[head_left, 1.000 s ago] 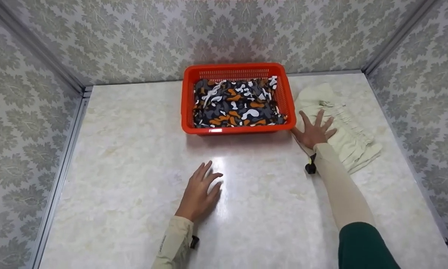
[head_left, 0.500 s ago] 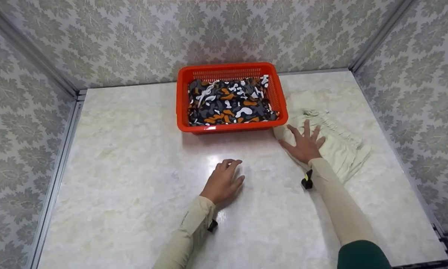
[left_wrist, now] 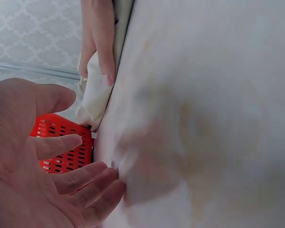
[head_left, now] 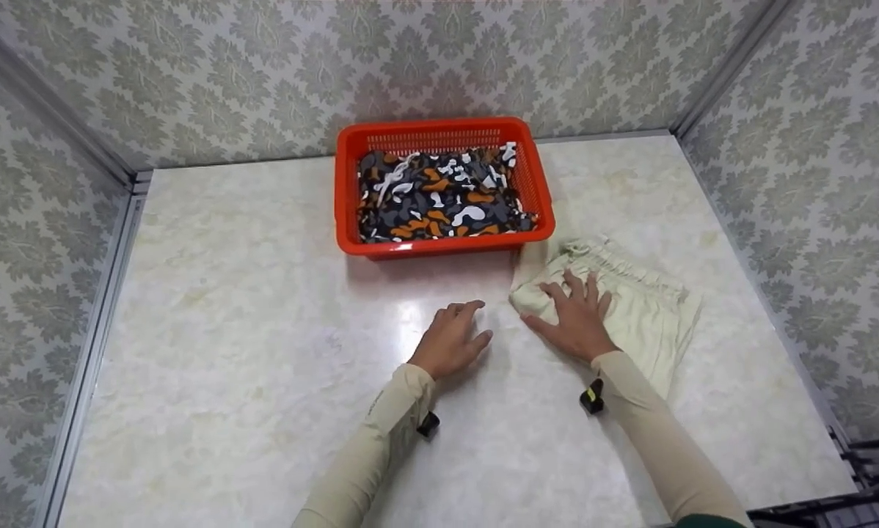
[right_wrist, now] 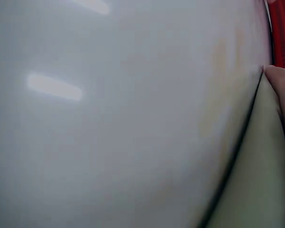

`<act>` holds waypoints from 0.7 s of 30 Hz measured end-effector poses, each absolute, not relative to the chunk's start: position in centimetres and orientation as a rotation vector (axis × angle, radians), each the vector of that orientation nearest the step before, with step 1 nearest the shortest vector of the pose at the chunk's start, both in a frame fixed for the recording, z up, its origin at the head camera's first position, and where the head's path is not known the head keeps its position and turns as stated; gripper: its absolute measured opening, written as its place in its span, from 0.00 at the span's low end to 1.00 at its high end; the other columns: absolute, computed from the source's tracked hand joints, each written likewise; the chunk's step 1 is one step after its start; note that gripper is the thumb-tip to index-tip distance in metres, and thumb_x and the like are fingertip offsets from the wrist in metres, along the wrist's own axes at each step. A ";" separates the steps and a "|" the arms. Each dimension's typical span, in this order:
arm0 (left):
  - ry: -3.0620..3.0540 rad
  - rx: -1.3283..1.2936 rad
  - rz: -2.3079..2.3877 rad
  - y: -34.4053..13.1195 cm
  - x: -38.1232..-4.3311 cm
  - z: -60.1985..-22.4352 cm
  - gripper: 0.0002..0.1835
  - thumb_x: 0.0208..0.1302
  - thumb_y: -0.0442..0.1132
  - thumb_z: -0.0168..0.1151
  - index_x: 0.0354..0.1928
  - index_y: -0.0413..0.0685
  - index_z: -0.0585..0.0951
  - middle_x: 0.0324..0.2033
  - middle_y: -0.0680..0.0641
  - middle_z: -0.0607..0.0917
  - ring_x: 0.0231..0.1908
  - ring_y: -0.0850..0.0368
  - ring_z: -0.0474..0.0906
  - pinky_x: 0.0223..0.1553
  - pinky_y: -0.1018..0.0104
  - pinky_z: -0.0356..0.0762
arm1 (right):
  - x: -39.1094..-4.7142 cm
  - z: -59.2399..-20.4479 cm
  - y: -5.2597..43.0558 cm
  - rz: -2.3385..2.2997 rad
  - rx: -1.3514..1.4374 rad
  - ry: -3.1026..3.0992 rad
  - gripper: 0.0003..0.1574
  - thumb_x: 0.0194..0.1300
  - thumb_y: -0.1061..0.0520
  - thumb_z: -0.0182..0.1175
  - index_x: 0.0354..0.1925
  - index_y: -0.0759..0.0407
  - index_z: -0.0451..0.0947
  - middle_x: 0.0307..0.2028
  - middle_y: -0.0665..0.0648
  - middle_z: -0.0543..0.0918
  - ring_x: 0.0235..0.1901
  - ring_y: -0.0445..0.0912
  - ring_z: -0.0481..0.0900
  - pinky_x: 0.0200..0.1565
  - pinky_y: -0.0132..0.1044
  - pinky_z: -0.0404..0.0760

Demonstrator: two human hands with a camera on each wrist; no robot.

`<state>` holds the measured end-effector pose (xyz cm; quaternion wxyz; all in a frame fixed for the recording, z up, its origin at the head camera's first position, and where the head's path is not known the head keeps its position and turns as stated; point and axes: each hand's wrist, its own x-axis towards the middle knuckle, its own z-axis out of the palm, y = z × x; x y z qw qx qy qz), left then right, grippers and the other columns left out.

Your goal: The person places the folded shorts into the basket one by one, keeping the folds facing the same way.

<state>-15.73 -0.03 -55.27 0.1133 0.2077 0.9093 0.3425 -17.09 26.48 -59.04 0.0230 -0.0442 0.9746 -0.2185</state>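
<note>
Cream shorts with a gathered elastic waistband (head_left: 637, 315) lie flat and folded on the table, right of the basket. My right hand (head_left: 575, 319) rests on their left part with its fingers spread. In the right wrist view only its thumb (right_wrist: 284, 90) shows, along the pale cloth's edge (right_wrist: 256, 152). My left hand (head_left: 447, 343) is just left of the shorts, apart from them and holding nothing. Its fingers look loosely bent in the left wrist view, palm (left_wrist: 14, 156) toward the camera.
A red plastic basket (head_left: 447, 248) stands at the back against the patterned wall (head_left: 439, 59). Patterned black, orange and white clothing (head_left: 439, 198) with a white drawstring lies inside it. Metal rails edge the table's sides. Dark bars (head_left: 836, 506) show at the lower right.
The shorts have slid toward me and a little left under my right hand. My left hand has moved up and to the right, closer to the shorts. The basket holds its place.
</note>
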 end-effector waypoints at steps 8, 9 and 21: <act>2.611 0.564 1.159 0.6 -16.3 -55.4 0.30 0.71 0.46 0.61 0.70 0.41 0.69 0.59 0.35 0.79 0.61 0.38 0.73 0.64 0.48 0.68 | -14.9 -59.3 24.3 -0.759 -0.294 3.064 0.41 0.61 0.21 0.58 0.51 0.53 0.77 0.60 0.64 0.69 0.68 0.69 0.53 0.65 0.65 0.44; 2.593 0.541 1.186 0.6 -16.4 -55.4 0.30 0.71 0.46 0.61 0.70 0.41 0.69 0.59 0.35 0.79 0.61 0.39 0.74 0.64 0.49 0.68 | -14.8 -59.3 24.1 -0.764 -0.317 3.063 0.40 0.61 0.21 0.58 0.49 0.52 0.76 0.57 0.62 0.69 0.65 0.67 0.56 0.64 0.63 0.46; 2.328 0.188 1.556 1.5 -16.3 -55.3 0.37 0.69 0.47 0.64 0.75 0.48 0.62 0.63 0.37 0.75 0.60 0.44 0.74 0.59 0.48 0.73 | -13.5 -59.0 22.6 -0.886 -0.569 3.010 0.27 0.65 0.30 0.61 0.33 0.47 0.67 0.39 0.50 0.64 0.44 0.54 0.57 0.52 0.55 0.49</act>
